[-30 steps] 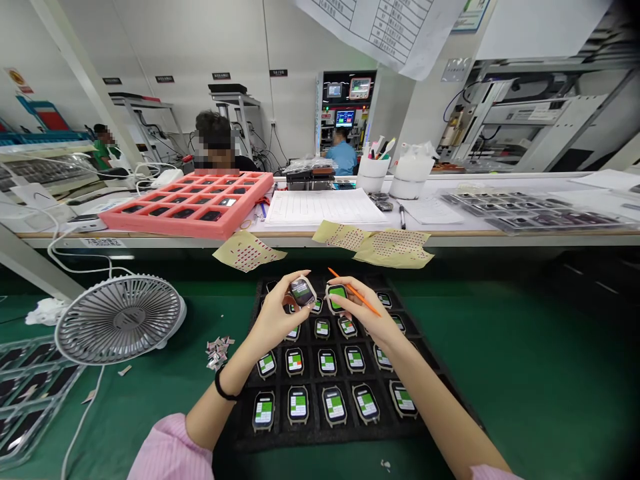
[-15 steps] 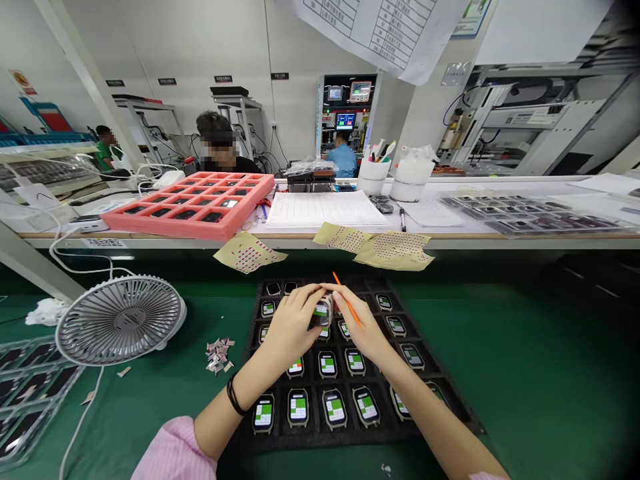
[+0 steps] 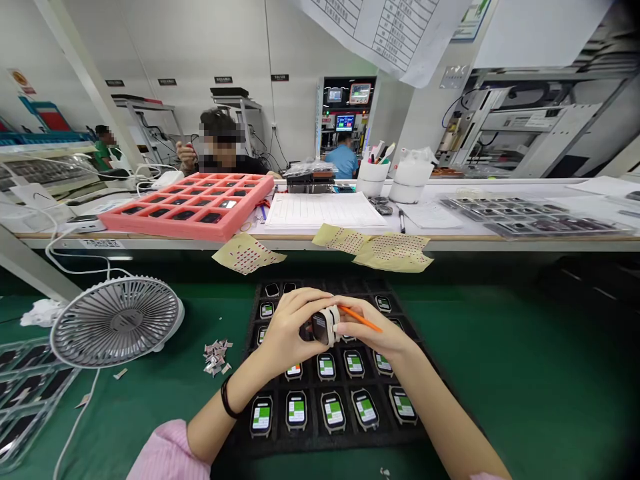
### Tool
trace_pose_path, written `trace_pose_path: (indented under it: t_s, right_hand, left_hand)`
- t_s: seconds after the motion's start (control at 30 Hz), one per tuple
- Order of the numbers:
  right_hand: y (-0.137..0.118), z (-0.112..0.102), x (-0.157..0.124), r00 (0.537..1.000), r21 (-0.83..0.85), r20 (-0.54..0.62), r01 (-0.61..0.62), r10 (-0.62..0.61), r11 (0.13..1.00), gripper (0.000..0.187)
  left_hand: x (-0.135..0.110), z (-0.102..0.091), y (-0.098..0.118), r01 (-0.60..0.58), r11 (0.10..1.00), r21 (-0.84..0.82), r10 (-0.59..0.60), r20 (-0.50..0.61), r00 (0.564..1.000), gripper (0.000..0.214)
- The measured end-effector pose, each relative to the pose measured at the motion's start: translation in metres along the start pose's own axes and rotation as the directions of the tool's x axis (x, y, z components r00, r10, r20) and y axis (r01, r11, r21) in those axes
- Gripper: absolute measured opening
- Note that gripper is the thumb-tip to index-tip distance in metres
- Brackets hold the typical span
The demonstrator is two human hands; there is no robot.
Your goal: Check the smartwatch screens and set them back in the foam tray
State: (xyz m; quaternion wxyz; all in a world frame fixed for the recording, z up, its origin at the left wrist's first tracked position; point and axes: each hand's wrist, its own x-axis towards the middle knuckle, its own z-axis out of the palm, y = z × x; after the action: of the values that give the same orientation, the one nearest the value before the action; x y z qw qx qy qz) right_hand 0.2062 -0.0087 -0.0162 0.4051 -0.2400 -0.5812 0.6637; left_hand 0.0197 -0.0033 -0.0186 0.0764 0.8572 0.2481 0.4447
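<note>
A black tray (image 3: 425, 413) on the green mat holds several smartwatch bodies with lit green-and-white screens. Over its middle, my left hand (image 3: 287, 330) is closed on a smartwatch body (image 3: 323, 327) with a dark screen and pale casing, turned on edge. My right hand (image 3: 380, 333) pinches the same watch from the right and keeps an orange stick (image 3: 361, 319) between its fingers, pointing right. Both hands meet at the watch.
A small white fan (image 3: 116, 322) stands at the left, with paper scraps (image 3: 216, 353) beside it. A pink compartment tray (image 3: 193, 207), papers, yellow sticker sheets (image 3: 395, 250) and cups sit on the raised shelf. Clear trays (image 3: 25, 393) lie at far left. A person sits behind the shelf.
A second ago each hand held its own watch apart, screens up. The hands have come together and lowered over the tray, now gripping one watch turned on edge.
</note>
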Motion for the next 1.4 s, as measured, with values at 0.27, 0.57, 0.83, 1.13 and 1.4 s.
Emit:
trace_pose_path:
  t_s: [0.27, 0.57, 0.83, 1.13, 1.4]
  right_hand:
    - [0.001, 0.004, -0.001, 1.0, 0.069, 0.013, 0.011, -0.012, 0.998, 0.037]
    - [0.005, 0.019, -0.001, 0.995, 0.076, -0.088, 0.049, -0.042, 0.996, 0.039]
    - [-0.006, 0.007, -0.006, 0.918, -0.223, -0.273, 0.229, -0.286, 0.948, 0.03]
    - [-0.01, 0.015, -0.028, 0.626, -0.445, -0.208, 0.624, -0.751, 0.643, 0.047]
    - [-0.004, 0.015, -0.026, 0.583, -0.555, -0.203, 0.593, -0.787, 0.583, 0.045]
  left_hand:
    - [0.0, 0.001, -0.001, -0.006, 0.997, -0.077, 0.006, 0.0, 1.0, 0.05]
    - [-0.001, 0.001, 0.003, -0.059, 0.996, -0.063, 0.057, -0.023, 0.998, 0.048]
    - [-0.001, -0.006, 0.001, 0.079, 0.996, -0.041, -0.082, -0.068, 0.994, 0.047]
    - [-0.001, -0.007, 0.006, 0.196, 0.97, -0.145, -0.201, -0.018, 0.979, 0.048]
    - [-0.004, -0.003, 0.006, 0.226, 0.97, -0.087, -0.23, -0.037, 0.973, 0.048]
